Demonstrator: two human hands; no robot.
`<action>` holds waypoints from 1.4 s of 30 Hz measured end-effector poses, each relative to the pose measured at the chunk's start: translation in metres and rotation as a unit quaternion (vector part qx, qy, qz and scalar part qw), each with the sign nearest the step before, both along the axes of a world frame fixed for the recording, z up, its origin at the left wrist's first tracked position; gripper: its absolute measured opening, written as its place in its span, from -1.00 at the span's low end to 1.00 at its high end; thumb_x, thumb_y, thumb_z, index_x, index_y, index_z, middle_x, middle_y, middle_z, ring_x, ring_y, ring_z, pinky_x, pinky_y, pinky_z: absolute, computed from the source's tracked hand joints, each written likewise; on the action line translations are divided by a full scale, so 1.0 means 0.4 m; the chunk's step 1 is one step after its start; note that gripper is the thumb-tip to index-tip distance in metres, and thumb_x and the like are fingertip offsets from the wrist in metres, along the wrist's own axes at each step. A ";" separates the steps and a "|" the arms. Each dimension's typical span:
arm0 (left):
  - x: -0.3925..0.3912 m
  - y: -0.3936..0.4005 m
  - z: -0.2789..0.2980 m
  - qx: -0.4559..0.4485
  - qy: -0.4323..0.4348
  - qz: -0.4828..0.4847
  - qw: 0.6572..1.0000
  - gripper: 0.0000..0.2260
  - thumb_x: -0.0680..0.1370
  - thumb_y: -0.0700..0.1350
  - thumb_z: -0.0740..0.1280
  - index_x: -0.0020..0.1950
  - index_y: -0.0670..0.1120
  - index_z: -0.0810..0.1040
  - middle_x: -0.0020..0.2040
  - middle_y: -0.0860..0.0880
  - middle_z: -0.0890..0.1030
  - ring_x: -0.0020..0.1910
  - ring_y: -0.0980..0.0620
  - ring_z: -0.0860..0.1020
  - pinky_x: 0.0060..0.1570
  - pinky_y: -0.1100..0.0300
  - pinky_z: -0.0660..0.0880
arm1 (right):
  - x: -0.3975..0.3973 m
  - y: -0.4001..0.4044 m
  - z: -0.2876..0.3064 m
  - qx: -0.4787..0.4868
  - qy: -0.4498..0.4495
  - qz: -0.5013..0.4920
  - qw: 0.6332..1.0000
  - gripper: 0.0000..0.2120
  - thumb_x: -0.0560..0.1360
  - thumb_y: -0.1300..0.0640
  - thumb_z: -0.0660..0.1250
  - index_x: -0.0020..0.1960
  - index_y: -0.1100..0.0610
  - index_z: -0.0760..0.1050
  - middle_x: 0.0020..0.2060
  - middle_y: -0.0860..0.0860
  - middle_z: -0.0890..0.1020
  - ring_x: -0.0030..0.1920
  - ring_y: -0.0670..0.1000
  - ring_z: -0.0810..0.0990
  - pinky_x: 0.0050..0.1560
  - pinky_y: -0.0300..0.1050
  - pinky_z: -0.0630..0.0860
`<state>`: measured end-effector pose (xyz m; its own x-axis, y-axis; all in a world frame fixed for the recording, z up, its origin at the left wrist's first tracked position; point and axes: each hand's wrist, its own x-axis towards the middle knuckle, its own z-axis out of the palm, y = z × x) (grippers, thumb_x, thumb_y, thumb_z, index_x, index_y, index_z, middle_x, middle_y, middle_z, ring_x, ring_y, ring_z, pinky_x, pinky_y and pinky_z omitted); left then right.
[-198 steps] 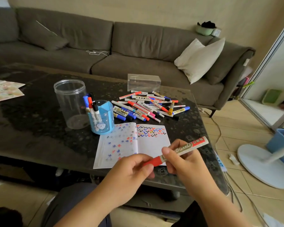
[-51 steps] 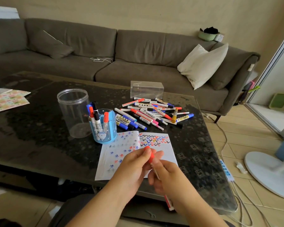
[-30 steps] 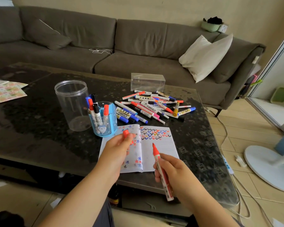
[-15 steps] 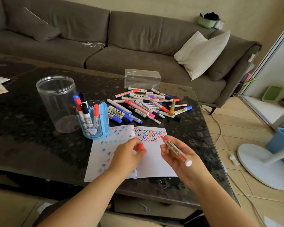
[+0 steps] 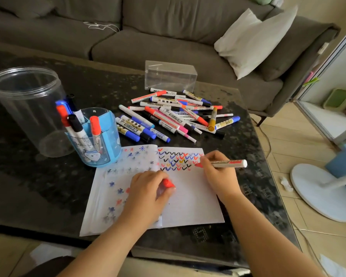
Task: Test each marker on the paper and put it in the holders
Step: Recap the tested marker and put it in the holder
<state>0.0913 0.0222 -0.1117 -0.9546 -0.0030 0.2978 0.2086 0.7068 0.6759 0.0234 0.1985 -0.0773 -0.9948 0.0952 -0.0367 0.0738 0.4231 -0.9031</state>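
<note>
My right hand (image 5: 218, 172) grips an uncapped red marker (image 5: 227, 163) with its tip down on the open notebook (image 5: 190, 200), at the end of the rows of coloured check marks. My left hand (image 5: 150, 188) rests on the notebook's middle and holds the red cap (image 5: 168, 183). A blue holder (image 5: 97, 140) with several markers stands left of the notebook. Beside it is a tall clear jar (image 5: 26, 108), empty. A pile of loose markers (image 5: 176, 114) lies behind the notebook.
The black table (image 5: 246, 212) ends close on my right, with a power strip cable and a white fan base (image 5: 320, 192) on the floor beyond. A clear plastic box (image 5: 170, 75) stands behind the pile. A grey sofa with a pillow (image 5: 252, 39) runs along the back.
My hands pulled the red cap off the marker. My left hand came down onto the notebook with the cap, and my right hand turned the marker and brought its tip to the page.
</note>
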 end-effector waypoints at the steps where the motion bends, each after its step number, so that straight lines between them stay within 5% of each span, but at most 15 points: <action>1: -0.001 -0.001 -0.004 0.001 0.003 0.001 1.000 -0.88 0.44 -0.03 0.42 -0.11 0.00 0.53 -0.16 0.10 0.58 -0.10 0.10 0.43 -0.05 0.34 0.28 | -0.003 0.001 -0.010 -0.005 0.013 -0.007 1.000 -0.86 0.50 0.12 0.35 -0.18 0.16 0.47 -0.30 -0.06 0.59 -0.33 -0.24 0.56 -0.45 -0.42 0.38; 5: -0.005 -0.002 -0.010 0.003 0.012 0.002 1.000 -0.88 0.43 -0.04 0.44 -0.12 0.00 0.53 -0.17 0.12 0.59 -0.10 0.09 0.45 -0.03 0.35 0.28 | -0.001 0.004 -0.024 -0.006 0.033 -0.014 0.999 -0.75 0.49 0.15 0.37 -0.23 0.27 0.37 -0.34 0.09 0.56 -0.39 -0.23 0.54 -0.46 -0.32 0.35; 11: -0.002 0.001 -0.005 0.012 0.016 0.005 1.000 -0.87 0.43 -0.05 0.45 -0.13 -0.01 0.53 -0.18 0.11 0.59 -0.12 0.11 0.44 -0.02 0.38 0.25 | 0.001 -0.005 -0.017 0.004 0.026 0.011 1.000 -0.70 0.54 0.21 0.31 -0.32 0.16 0.29 -0.44 -0.12 0.49 -0.54 -0.31 0.46 -0.60 -0.46 0.21; 25: -0.001 -0.002 -0.012 0.014 -0.006 0.013 1.000 -0.88 0.44 -0.02 0.42 -0.12 0.04 0.50 -0.15 0.11 0.57 -0.05 0.05 0.43 -0.05 0.23 0.34 | -0.006 -0.001 -0.025 0.004 0.015 0.025 1.000 -0.70 0.51 0.27 0.30 -0.33 0.18 0.25 -0.57 -0.13 0.41 -0.59 -0.22 0.37 -0.59 -0.41 0.17; 31: -0.001 0.000 -0.009 0.012 -0.003 0.012 1.000 -0.88 0.45 -0.01 0.40 -0.12 0.05 0.48 -0.13 0.13 0.56 -0.03 0.09 0.40 -0.05 0.26 0.30 | -0.019 0.002 -0.040 0.011 0.032 -0.011 0.999 -0.74 0.50 0.23 0.29 -0.30 0.17 0.27 -0.44 0.05 0.37 -0.52 -0.15 0.24 -0.57 -0.35 0.16; 42: 0.003 0.009 0.011 0.001 -0.024 0.017 1.000 -0.89 0.50 0.02 0.34 -0.08 0.06 0.43 -0.09 0.11 0.51 0.00 0.09 0.37 -0.05 0.28 0.29 | -0.018 0.011 -0.025 -0.053 0.023 -0.069 0.996 -0.78 0.52 0.18 0.28 -0.26 0.17 0.32 -0.44 -0.03 0.47 -0.46 -0.17 0.42 -0.51 -0.35 0.30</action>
<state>0.0924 0.0260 -0.1073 -0.9669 -0.0362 0.2525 0.1526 0.7113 0.6862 0.0163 0.2027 -0.0871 -0.9732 0.2298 -0.0088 0.0825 0.3132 -0.9461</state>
